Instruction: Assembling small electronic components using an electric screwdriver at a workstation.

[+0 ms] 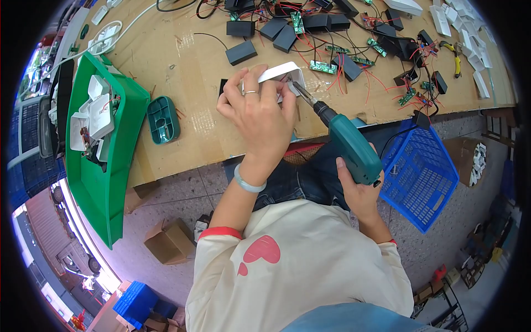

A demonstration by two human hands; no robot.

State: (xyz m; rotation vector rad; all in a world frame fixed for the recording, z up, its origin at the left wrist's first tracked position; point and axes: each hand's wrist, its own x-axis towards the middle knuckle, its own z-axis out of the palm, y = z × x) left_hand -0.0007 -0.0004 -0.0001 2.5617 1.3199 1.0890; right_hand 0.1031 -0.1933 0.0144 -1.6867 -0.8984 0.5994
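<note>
My left hand [261,119], with a ring and a pale bangle, is closed around a white plastic housing [284,68] at the table's near edge. My right hand [358,193] grips a teal electric screwdriver [353,145] with a black collar. Its metal bit slants up and left, reaching the open side of the housing close to my left fingertips. The tip itself is hard to make out between the fingers and the housing. Left of my hand sits a small dark green compartment box [163,120].
A green bin [119,160] with white housings overhangs the table's left edge. Black boxes [241,52], circuit boards [323,67] and red wires cover the far right. Yellow-handled pliers [457,60] lie beside white casings [474,47]. A blue crate [421,177] stands below, right.
</note>
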